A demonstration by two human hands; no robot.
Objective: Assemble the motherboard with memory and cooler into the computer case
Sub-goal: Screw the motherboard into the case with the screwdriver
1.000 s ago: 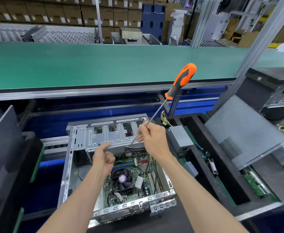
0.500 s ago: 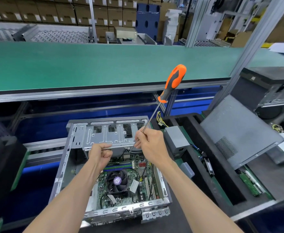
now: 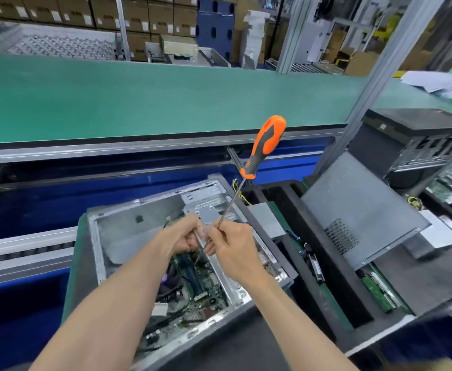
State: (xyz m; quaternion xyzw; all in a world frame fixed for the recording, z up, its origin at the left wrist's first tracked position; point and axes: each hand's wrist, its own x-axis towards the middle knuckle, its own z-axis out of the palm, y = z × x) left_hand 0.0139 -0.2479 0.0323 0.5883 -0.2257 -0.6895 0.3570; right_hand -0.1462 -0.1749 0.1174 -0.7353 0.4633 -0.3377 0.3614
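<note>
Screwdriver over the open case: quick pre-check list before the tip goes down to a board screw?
1. Right hand has a grip on the screwdriver: ok, but it pinches the bare shaft low down, not the orange handle.
2. Left hand steadies near the tip: ok, fingers closed beside the shaft.
3. Tip seated on a screw: cannot tell, both hands hide it.
4. Motherboard lies inside the computer case: ok.
5. Cooler fan mounted on the board: ok, partly hidden by the left forearm.
6. Loose cables clear of the tip's path: cannot tell.
</note>
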